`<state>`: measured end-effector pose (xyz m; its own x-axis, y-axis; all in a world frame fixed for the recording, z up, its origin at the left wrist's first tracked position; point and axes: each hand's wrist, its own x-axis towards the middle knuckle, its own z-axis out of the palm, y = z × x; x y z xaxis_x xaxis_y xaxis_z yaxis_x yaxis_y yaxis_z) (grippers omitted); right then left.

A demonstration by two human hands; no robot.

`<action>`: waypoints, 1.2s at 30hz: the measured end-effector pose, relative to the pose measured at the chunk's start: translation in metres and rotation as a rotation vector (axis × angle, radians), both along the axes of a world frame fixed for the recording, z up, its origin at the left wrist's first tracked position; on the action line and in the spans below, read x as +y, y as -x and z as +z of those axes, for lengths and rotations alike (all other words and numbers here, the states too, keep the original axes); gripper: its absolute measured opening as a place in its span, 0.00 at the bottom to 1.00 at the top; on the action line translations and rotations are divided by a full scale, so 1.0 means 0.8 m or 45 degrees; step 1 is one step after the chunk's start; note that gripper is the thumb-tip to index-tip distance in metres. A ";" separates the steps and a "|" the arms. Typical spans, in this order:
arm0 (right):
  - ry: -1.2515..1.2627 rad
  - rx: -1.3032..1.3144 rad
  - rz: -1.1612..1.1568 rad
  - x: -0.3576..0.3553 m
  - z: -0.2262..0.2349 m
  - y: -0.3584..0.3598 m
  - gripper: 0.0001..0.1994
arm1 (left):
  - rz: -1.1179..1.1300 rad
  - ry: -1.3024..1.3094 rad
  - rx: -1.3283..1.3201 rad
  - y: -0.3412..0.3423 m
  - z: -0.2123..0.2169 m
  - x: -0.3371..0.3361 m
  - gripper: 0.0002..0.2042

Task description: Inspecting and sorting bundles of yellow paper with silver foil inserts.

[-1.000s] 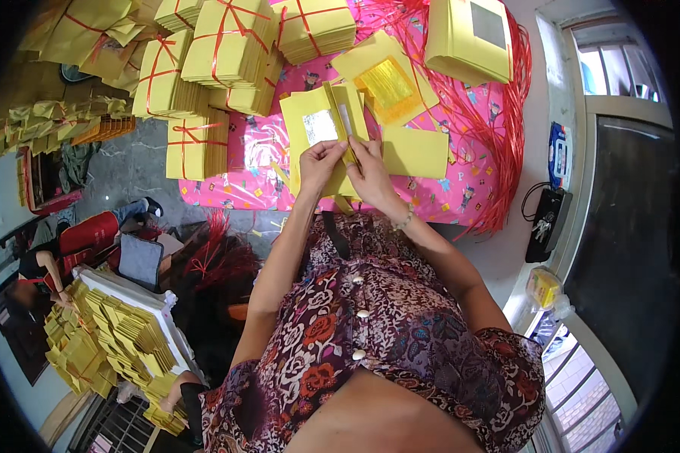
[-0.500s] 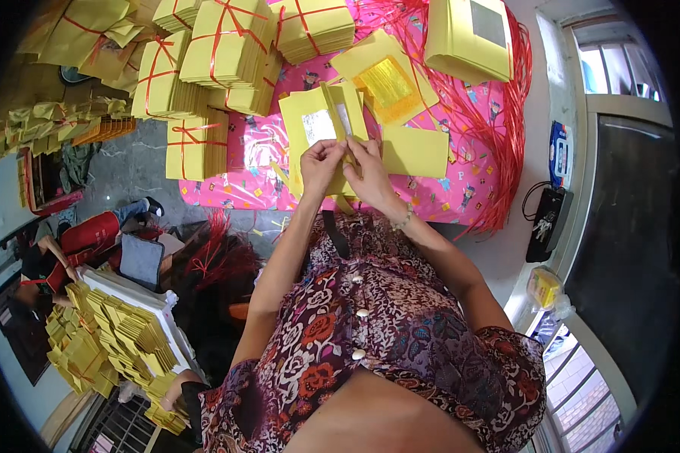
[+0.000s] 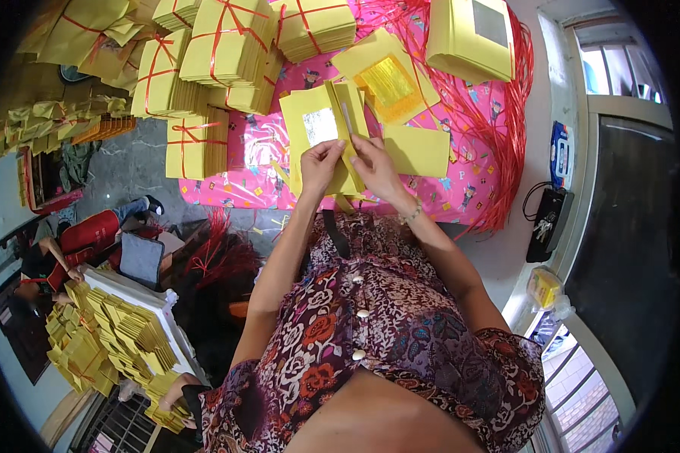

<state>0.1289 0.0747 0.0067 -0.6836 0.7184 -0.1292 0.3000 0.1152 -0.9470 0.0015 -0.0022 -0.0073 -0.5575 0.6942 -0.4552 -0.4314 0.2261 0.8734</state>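
Yellow joss paper sheets with a silver patch lie on the pink table in front of me. A strip along their right side stands up as a fold. My left hand is closed, its thumb and fingertips pinching the paper at the fold, just below the silver patch. My right hand is on the right part of the paper, with thumb and index finger brought together at the fold's right side. Its other fingers are curled and partly hidden. Beside it lies a plain yellow sheet.
Tied yellow paper bundles stand at the table's far left. An orange-patched sheet and a thick paper stack lie farther off. Red ribbon strands hang over the right side. Other people work at a white table at left.
My right hand has shifted slightly right, away from my left hand, and the fold between them has opened a little. My left hand stays in place.
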 end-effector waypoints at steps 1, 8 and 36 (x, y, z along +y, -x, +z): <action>0.001 0.013 -0.003 0.000 -0.001 0.000 0.22 | 0.000 0.000 0.000 0.000 -0.002 0.000 0.11; -0.025 0.024 -0.022 0.002 -0.002 -0.001 0.21 | -0.010 -0.004 0.015 0.000 -0.005 0.001 0.11; 0.088 0.076 -0.185 0.006 -0.017 0.006 0.16 | -0.013 0.013 -0.004 0.001 -0.004 0.002 0.11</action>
